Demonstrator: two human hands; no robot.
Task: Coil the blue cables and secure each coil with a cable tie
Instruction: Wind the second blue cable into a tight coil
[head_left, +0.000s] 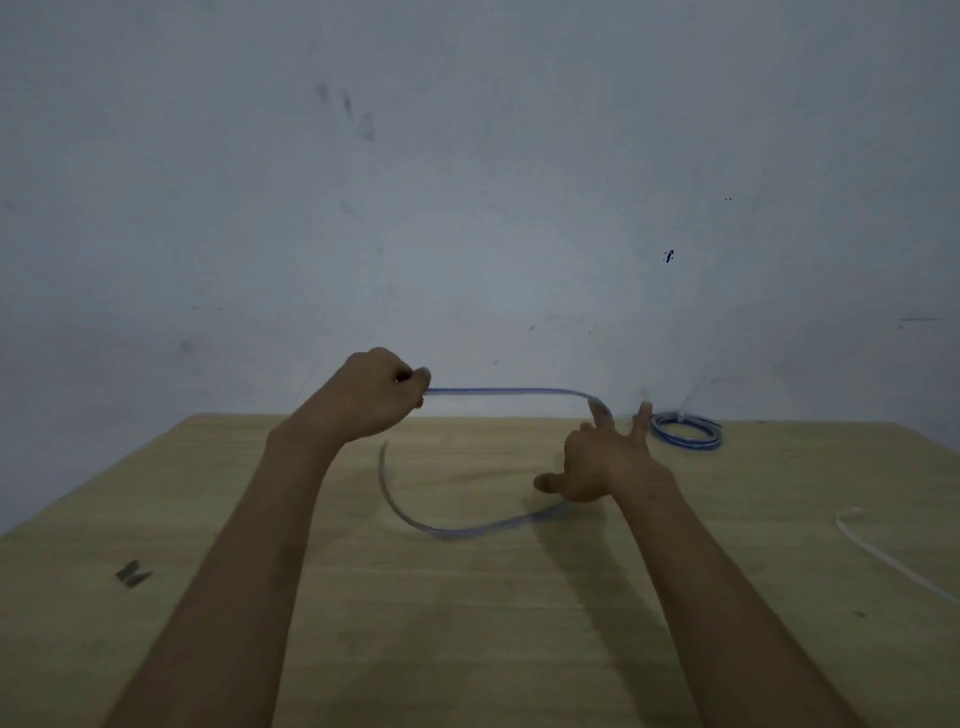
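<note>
A blue cable (506, 391) stretches level in the air between my two hands above the wooden table (467, 623). My left hand (376, 397) is a fist, gripping one part of it. My right hand (602, 462) has its fingers spread, and the cable bends over its raised index finger. From there the cable sweeps in a blurred loop (441, 525) low over the table, back toward the left. A finished blue coil (687, 430) with a white tie lies at the far right edge of the table.
A white cable tie (883, 556) lies on the table at the right. A small dark scrap (133, 573) sits near the left edge. A grey wall rises directly behind the table's far edge.
</note>
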